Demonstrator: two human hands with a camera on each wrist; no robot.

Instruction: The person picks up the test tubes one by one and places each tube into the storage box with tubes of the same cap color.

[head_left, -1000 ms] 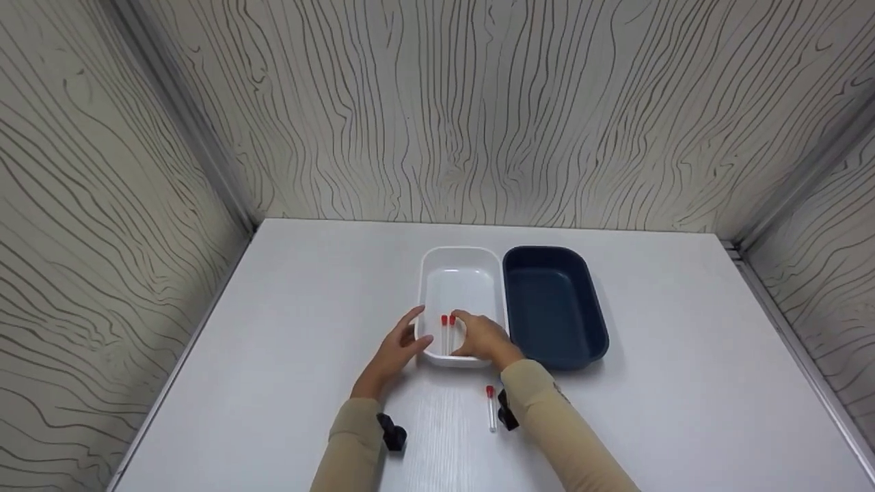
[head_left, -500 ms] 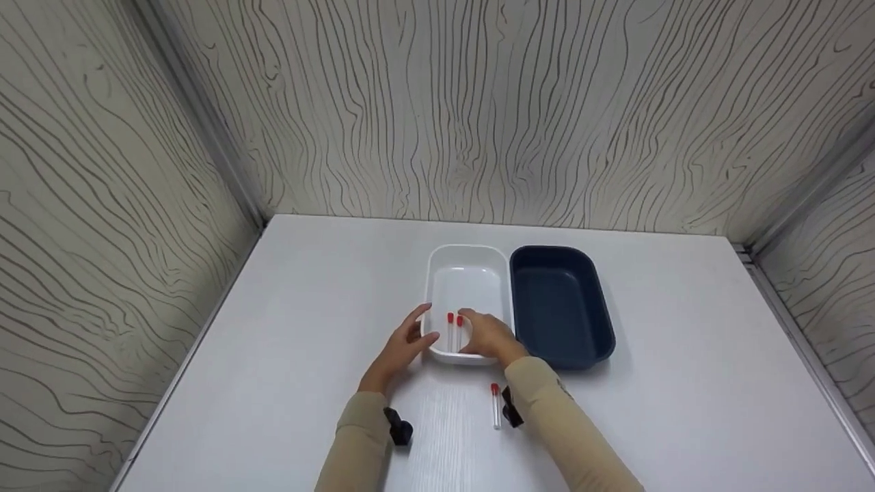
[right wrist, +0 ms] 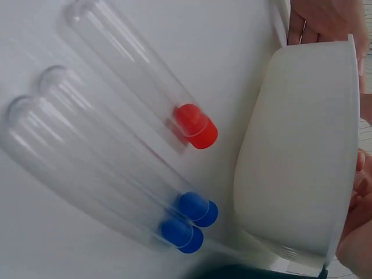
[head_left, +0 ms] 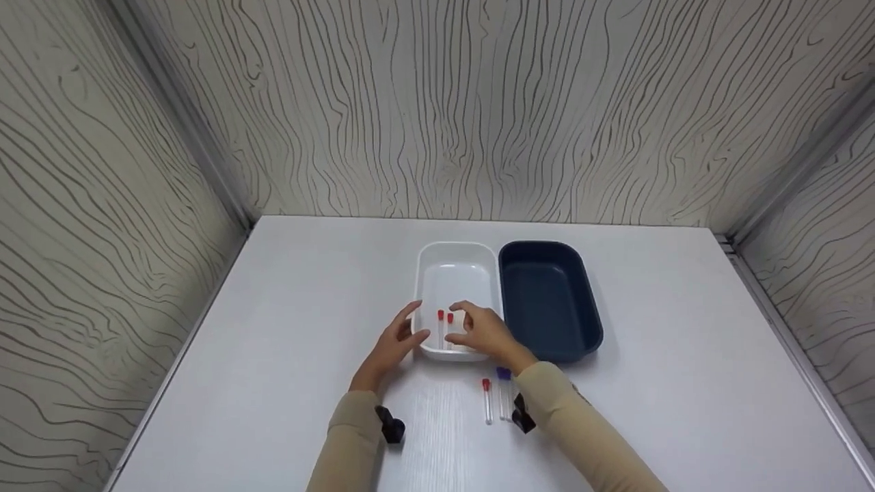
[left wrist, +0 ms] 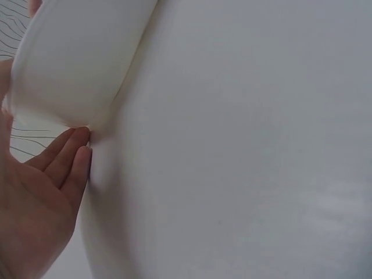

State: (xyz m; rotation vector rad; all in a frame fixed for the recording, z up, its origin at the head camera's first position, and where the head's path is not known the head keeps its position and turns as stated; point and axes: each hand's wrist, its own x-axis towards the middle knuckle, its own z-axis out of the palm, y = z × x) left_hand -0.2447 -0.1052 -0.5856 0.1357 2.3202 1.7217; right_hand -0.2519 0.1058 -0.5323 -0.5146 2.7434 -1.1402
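My left hand [head_left: 393, 345] is at the near left corner of a white tray [head_left: 456, 280], its thumb over the rim. In the left wrist view, straight fingers [left wrist: 72, 154] touch the tray's outer wall [left wrist: 81, 64]. My right hand [head_left: 487, 333] reaches over the near right part of the tray, thumb and index finger spread apart with nothing gripped between them. Beside those fingertips, two clear test tubes with red caps [head_left: 441, 315] lie side by side in the tray. Outside it, one red-capped test tube [right wrist: 139, 70] and two blue-capped test tubes [right wrist: 116, 151] lie on the table.
A dark blue tray [head_left: 550, 301] stands directly right of the white one. The white table [head_left: 328, 287] is bounded by patterned panels [head_left: 444, 123] at the back and sides. Black wrist cameras [head_left: 391, 425] sit near both cuffs.
My right thumb and index finger have spread away from the red-capped tubes in the white tray. The right forearm has shifted slightly right, uncovering blue-capped tubes on the table. My left hand stays put.
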